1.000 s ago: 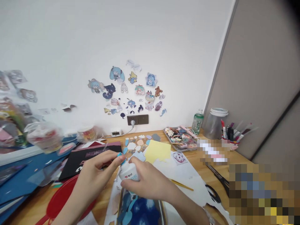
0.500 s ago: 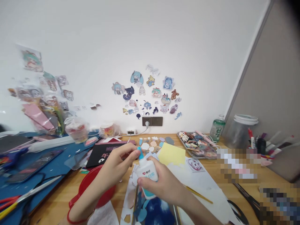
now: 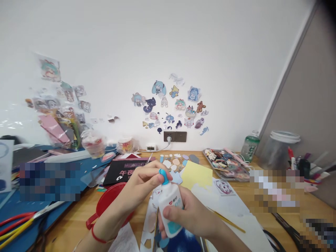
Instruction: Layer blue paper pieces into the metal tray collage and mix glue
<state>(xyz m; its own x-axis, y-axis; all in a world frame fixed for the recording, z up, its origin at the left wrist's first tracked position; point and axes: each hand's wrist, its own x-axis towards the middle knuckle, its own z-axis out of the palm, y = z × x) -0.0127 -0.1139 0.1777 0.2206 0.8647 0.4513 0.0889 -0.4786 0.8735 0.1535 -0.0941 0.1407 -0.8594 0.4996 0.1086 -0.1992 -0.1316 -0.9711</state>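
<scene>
A white glue bottle (image 3: 169, 206) with a blue nozzle cap stands tilted in front of me, cap up. My right hand (image 3: 189, 213) is wrapped round its body, thumb across the front near the label. My left hand (image 3: 149, 178) pinches the blue cap (image 3: 163, 175) between thumb and fingers. Beneath the bottle lies a dark blue picture (image 3: 181, 243) in a frame, partly hidden by the bottle and my right hand. White paper (image 3: 246, 220) and a yellow sheet (image 3: 198, 175) lie beyond, with a thin yellow brush-like stick (image 3: 231, 223) on the paper.
Left of my arms are a red pan-like dish (image 3: 105, 197), a black booklet (image 3: 118, 171) and scissors (image 3: 34, 217) on a blue mat. Cut paper shapes (image 3: 175, 161) lie at the back. To the right stand a tray of cutouts (image 3: 223, 164), a green bottle (image 3: 250, 145) and a clear tub (image 3: 280, 150).
The glue bottle has come slightly lower and nearer, still in my right hand. My left fingers have closed further over the cap. The camera view has shifted a little left.
</scene>
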